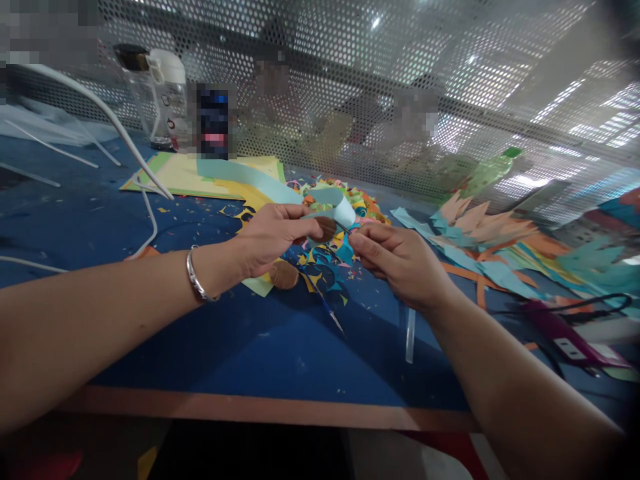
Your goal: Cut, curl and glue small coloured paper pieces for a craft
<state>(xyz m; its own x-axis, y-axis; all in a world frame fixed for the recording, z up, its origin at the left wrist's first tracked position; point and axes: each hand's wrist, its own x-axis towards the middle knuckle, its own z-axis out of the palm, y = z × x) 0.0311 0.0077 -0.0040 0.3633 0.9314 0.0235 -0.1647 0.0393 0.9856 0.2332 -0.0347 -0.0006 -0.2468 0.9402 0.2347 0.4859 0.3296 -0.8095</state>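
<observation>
My left hand (273,233) is closed, its thumb and fingers pinching a light blue paper strip (344,208). The strip curls over and trails back to the left. At the left fingertips is a brown round piece (325,231), which looks pressed against the strip. My right hand (395,257) is closed round a thin dark tool, mostly hidden in the fingers, whose tip meets the strip's curled end. Below my left hand, another brown round piece (284,275) lies on the table. A slim blue pointed tool (333,319) rests beside it.
Colourful paper scraps (367,197) are heaped behind my hands. Stacked paper sheets (175,175) and bottles (173,93) stand back left, near a white cable (100,100). Cut paper pieces (490,227) and a purple device (570,337) lie right. A perforated metal screen (320,87) rises behind.
</observation>
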